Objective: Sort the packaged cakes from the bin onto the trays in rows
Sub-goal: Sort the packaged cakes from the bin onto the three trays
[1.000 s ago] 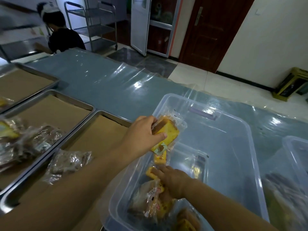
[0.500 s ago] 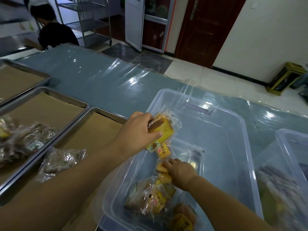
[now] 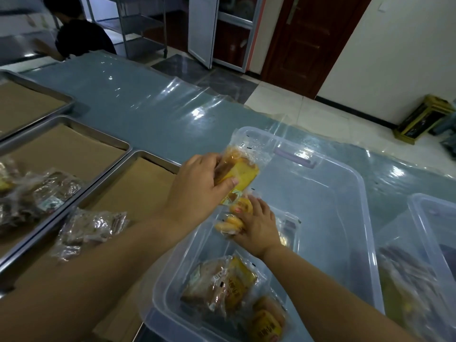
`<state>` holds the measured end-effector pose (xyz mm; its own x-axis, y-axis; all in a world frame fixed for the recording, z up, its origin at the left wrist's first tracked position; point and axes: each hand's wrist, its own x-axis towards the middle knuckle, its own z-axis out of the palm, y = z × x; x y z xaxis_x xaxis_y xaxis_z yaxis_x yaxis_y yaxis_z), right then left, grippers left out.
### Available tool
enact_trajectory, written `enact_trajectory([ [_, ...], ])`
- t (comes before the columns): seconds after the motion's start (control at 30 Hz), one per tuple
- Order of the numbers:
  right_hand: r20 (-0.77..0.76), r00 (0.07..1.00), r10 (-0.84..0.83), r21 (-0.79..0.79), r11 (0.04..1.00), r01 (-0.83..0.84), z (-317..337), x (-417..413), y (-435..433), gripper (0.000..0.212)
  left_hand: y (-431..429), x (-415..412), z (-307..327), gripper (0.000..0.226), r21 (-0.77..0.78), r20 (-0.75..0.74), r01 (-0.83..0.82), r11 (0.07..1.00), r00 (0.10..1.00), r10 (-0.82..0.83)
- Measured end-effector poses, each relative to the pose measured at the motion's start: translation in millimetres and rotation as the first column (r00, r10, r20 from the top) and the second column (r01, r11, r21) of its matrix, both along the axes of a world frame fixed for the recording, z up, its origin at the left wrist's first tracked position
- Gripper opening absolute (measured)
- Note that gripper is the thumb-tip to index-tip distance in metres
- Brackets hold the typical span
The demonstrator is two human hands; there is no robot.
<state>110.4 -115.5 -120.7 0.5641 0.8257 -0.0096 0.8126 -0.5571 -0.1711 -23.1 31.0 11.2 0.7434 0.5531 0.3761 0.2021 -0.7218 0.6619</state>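
While my left hand [image 3: 197, 186] grips a slice [image 3: 243, 175] over the bin [image 3: 320, 206] edge, my right hand [image 3: 257, 227] clasps round cakes [image 3: 230, 222] inside it. Step: picking. Next, I judge: carry both left to the near tray [image 3: 140, 191] and lay them in a row.

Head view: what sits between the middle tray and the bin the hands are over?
In the head view, another paper-lined tray bearing a clump of wrapped packets.
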Motion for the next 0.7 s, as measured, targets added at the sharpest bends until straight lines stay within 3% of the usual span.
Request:
enact_trajectory([
  [0.1,-0.063,0.995,-0.072,-0.039,0.997,0.069,-5.3,8.1,12.4,0.067,-0.4,-1.1,-0.6,0.044,-0.027,-0.003,-0.012,1.000,1.000,0.012],
  [0.27,-0.193,0.980,-0.054,-0.062,0.997,0.043,-2.6,22.9,21.7,0.076,2.0,0.0,-2.0,0.047,-0.079,-0.031,-0.029,0.996,0.999,0.027],
  [0.4,-0.020,0.998,0.062,-0.190,0.980,-0.065,-13.8,7.5,13.7,0.066,4.1,0.8,-4.6,0.047,-0.112,-0.034,-0.001,0.994,0.999,-0.003],
  [0.47,0.043,0.998,0.045,-0.190,0.981,-0.037,-18.8,-2.9,11.5,0.053,5.3,0.9,-5.4,0.048,-0.116,-0.035,0.010,0.993,0.999,-0.014],
  [0.57,0.003,0.998,-0.060,-0.131,0.990,0.059,-12.8,-13.5,12.3,0.039,6.2,0.2,-4.3,0.048,-0.107,-0.043,0.013,0.994,0.999,-0.018],
  [0.7,-0.003,0.990,-0.142,-0.060,0.988,0.142,9.3,-22.6,2.4,0.036,5.7,-4.2,-2.4,0.039,-0.069,0.029,0.045,0.997,0.999,-0.043],
])
